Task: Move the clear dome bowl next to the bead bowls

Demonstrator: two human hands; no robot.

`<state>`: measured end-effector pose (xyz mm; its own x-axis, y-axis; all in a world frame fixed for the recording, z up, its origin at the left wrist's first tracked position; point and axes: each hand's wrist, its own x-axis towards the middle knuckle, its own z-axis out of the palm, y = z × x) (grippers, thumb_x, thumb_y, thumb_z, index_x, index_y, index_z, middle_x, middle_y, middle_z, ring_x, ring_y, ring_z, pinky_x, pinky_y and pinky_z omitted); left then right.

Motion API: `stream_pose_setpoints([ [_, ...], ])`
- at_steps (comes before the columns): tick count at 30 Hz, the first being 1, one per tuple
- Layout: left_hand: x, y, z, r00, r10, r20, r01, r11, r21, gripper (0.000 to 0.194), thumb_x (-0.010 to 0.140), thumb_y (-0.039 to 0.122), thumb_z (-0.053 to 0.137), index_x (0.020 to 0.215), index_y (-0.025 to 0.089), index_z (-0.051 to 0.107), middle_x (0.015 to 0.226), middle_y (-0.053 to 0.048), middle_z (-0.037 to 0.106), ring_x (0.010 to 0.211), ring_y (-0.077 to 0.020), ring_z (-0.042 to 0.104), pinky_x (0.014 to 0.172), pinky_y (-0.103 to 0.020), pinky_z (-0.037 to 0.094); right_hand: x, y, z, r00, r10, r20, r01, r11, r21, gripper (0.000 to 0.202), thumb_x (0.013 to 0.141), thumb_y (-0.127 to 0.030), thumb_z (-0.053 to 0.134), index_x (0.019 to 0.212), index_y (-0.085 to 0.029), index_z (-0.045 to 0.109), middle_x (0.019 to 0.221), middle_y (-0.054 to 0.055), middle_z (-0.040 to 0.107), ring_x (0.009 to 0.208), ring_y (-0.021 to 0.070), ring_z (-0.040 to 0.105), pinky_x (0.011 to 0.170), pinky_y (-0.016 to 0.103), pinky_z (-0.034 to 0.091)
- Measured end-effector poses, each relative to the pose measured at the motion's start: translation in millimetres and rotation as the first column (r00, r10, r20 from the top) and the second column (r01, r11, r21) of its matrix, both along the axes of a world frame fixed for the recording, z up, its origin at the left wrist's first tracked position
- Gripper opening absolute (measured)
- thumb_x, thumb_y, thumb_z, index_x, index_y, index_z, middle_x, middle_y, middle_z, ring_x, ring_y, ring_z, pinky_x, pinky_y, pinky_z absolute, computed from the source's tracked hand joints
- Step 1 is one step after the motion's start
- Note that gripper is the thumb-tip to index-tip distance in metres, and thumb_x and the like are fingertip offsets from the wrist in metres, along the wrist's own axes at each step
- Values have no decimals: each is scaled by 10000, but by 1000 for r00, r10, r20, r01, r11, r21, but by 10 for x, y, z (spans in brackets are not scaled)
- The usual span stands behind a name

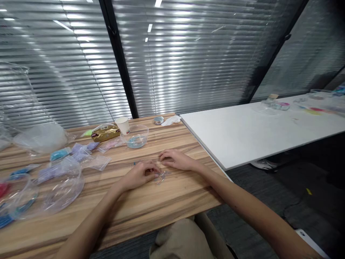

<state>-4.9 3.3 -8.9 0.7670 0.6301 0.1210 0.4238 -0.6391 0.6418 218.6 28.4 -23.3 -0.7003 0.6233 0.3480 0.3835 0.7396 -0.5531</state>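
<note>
My left hand [141, 175] rests low over the wooden table with thumb and fingertips pinched together. What sits in the pinch is too small to make out. Right by those fingertips lies a small clear, shiny piece [161, 177], perhaps plastic. My right hand [175, 159] lies just beyond it on the wood, fingers loosely curved, thumb apart, with nothing visible in them. A tiny blue bit [134, 163] is on the table behind my left hand. Farther back stands a clear round bowl [138, 135] with light-blue beads at its bottom.
Left on the wooden table [172, 194] are bags of purple beads [51, 172], a blue bag [59, 154] and clear bowls [63, 194]. A gold packet [105, 133], paper cup [123, 125], small round tin [158, 120] and tissue [171, 120] stand behind. A white table [215, 133] adjoins at right.
</note>
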Motion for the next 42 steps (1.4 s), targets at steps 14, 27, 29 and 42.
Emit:
stream_pose_setpoints([
  [14,-2,-1,5,1000,1,-15,-1,1000,-6,148,887,232,517,972,212,636,972,-17,638,904,-148,577,827,-268,440,4,3,-6,1000,8,-9,-8,1000,9,134,883,-191,548,976,-162,640,1063,71,632,986,173,578,881,300,432],
  [27,-4,0,-18,1000,-5,-15,5,1000,21,140,891,218,503,964,210,623,965,-20,628,909,-153,568,834,-276,430,-2,-9,4,1000,-3,5,3,1000,-2,132,878,-178,548,976,-171,636,1073,69,630,1001,177,575,894,312,433],
  [29,0,-2,-14,1000,-8,-20,9,1000,26,144,892,210,496,966,212,619,963,-18,628,905,-152,568,828,-272,428,-2,-15,10,1000,-6,5,6,1000,-4,130,875,-173,549,971,-172,636,1070,67,631,997,177,576,892,311,434],
  [42,9,-6,-9,999,-1,-43,4,998,57,151,882,191,494,980,219,605,958,-9,623,883,-151,564,803,-260,423,-2,-11,31,1000,-14,16,14,1000,-1,139,871,-158,548,983,-164,631,1070,68,630,994,174,575,891,309,435],
])
